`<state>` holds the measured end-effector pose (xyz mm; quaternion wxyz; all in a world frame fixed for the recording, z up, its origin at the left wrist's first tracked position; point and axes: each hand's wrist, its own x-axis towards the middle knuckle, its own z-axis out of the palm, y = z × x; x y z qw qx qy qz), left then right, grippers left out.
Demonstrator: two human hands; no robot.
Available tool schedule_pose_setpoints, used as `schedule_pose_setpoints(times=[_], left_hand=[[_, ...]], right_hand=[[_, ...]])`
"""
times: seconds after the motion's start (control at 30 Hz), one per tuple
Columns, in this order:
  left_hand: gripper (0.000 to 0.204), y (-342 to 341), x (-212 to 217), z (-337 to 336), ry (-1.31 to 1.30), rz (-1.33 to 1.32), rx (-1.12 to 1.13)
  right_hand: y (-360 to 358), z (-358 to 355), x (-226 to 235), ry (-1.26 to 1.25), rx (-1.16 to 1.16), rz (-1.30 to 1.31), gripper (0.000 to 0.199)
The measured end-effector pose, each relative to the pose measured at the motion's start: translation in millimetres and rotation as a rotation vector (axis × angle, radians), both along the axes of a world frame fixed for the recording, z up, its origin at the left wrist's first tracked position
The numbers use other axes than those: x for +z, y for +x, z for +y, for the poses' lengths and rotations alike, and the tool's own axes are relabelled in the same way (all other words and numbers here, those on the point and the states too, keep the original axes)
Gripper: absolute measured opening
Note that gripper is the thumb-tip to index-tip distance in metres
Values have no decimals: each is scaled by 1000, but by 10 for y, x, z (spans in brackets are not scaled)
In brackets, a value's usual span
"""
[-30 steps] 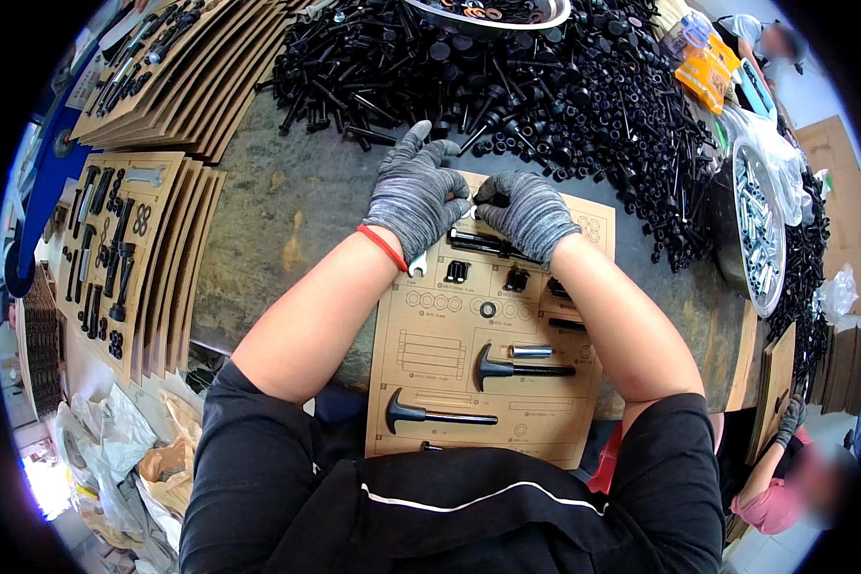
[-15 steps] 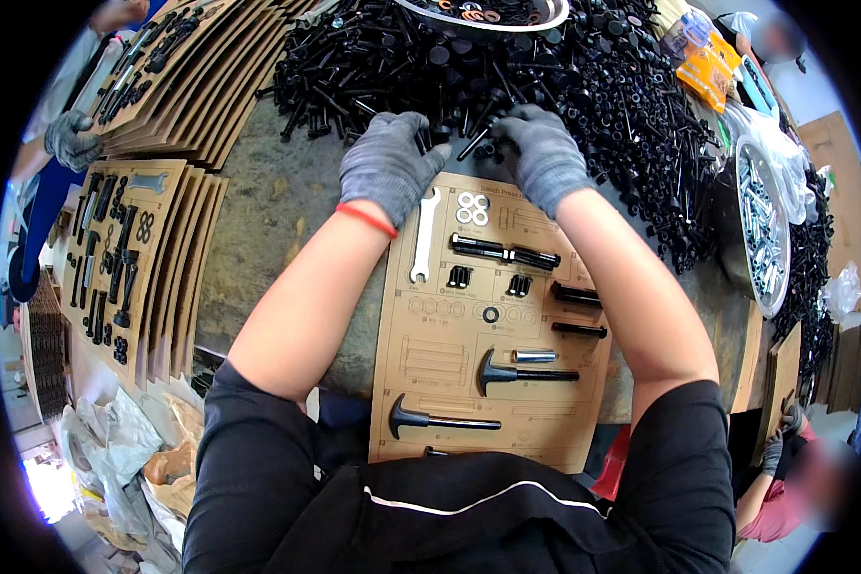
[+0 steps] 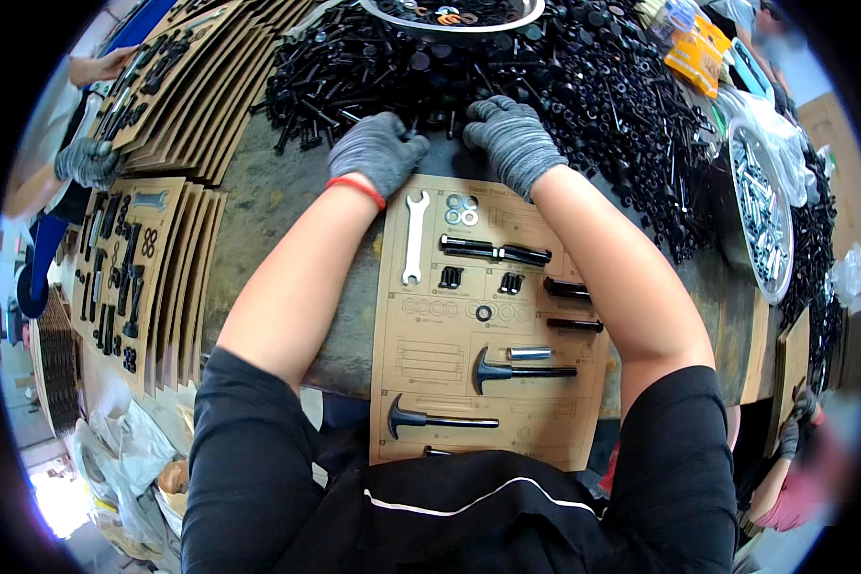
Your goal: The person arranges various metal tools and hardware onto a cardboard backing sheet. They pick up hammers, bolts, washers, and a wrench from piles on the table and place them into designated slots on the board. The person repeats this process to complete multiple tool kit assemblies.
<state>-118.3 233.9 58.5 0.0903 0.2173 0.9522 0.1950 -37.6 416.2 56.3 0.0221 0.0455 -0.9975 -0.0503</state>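
Observation:
A brown cardboard card point(image 3: 430, 364) with printed outlines lies in front of me. On it sit a silver wrench point(image 3: 413, 237), washers point(image 3: 462, 209), black bolts point(image 3: 495, 252) and two hammer-shaped black parts point(image 3: 507, 368). My left hand point(image 3: 375, 151), in a grey glove, rests just past the card's far edge, at the rim of a heap of black screws and bolts point(image 3: 507, 86). My right hand point(image 3: 512, 137), also gloved, reaches into the same heap. Whether either hand holds a part is hidden by the fingers.
Stacks of filled cardboard cards point(image 3: 134, 268) lie at the left and far left. A round metal bowl point(image 3: 450, 11) stands beyond the heap and another bowl of silver screws point(image 3: 761, 210) at the right. Another person's gloved hand point(image 3: 84, 161) works at the far left.
Both hands have moved away from the card's top, where they were placing parts, up to the edge of the black screw heap. The bolts and washers now lie uncovered on the card.

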Motion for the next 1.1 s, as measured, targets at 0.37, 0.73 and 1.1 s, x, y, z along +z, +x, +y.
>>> schedule_pose_setpoints(times=[0.37,0.73,1.1], left_hand=[[28,760,279,-36,114,62,-529],[42,839,255,337,-283,82,-640],[34,919,199,374,-288,133,-633]], right_hand=[[962,361,296,10,-343,-436,20],[1479,683,45,-681,-461,-98,31],[1330,567,-130,-745,-370,-187,23]])
